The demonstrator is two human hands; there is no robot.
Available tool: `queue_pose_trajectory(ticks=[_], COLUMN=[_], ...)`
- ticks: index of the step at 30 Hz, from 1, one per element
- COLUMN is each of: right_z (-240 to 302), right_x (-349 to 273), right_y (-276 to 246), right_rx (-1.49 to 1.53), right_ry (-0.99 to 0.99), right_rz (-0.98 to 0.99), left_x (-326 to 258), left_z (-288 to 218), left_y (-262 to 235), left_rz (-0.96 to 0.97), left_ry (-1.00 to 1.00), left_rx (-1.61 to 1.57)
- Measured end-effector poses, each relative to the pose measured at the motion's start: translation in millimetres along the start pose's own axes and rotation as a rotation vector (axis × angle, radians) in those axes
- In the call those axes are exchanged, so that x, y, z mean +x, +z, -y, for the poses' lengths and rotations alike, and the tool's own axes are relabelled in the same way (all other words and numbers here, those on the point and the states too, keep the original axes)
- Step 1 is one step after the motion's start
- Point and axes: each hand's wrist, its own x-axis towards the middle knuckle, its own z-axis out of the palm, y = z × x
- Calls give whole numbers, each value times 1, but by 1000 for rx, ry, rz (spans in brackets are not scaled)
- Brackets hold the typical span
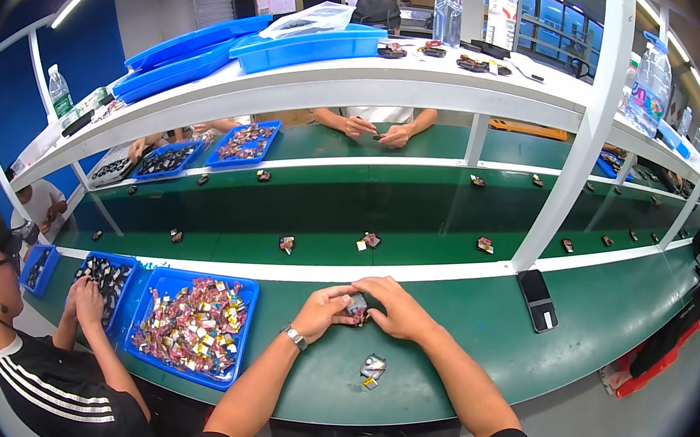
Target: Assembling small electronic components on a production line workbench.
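Over the green worktop, my left hand (324, 310), with a metal-banded watch on its wrist, and my right hand (394, 308) meet at the fingertips. Between them they grip a small grey plastic part with reddish wiring (354, 309); fingers cover much of it, so its exact kind does not show. Nearer my body, a similar grey part with a white and yellow tag (372, 369) lies on the worktop. Left of my left forearm stands a blue tray (248, 328) heaped with small red, white and yellow wired pieces.
A white rail (413, 271) separates my worktop from the green conveyor belt (326, 203), which carries spaced-out small assemblies. A black phone-like device (537, 300) lies beside a white post (577, 158). At left, a co-worker (47, 374) handles black pieces at another blue tray (125, 314).
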Motion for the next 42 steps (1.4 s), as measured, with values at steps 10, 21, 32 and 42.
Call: queue_pose_trajectory(ticks=[10,21,32,42], right_z=[-9,-8,-6,2], right_x=[0,0,-2,-4], right_y=[11,24,20,18], right_rx=[-199,-47,9,-36], right_ry=[-120,55,-30,51], right_rz=[-37,-120,-68,-137], left_x=[-1,0,-7,-2], left_z=[3,4,-11,4], left_y=[5,-6,7,-2], left_rz=[-93,-62,-25,107], left_ry=[17,-3,-43,-4], left_rx=[11,-33,92,-64])
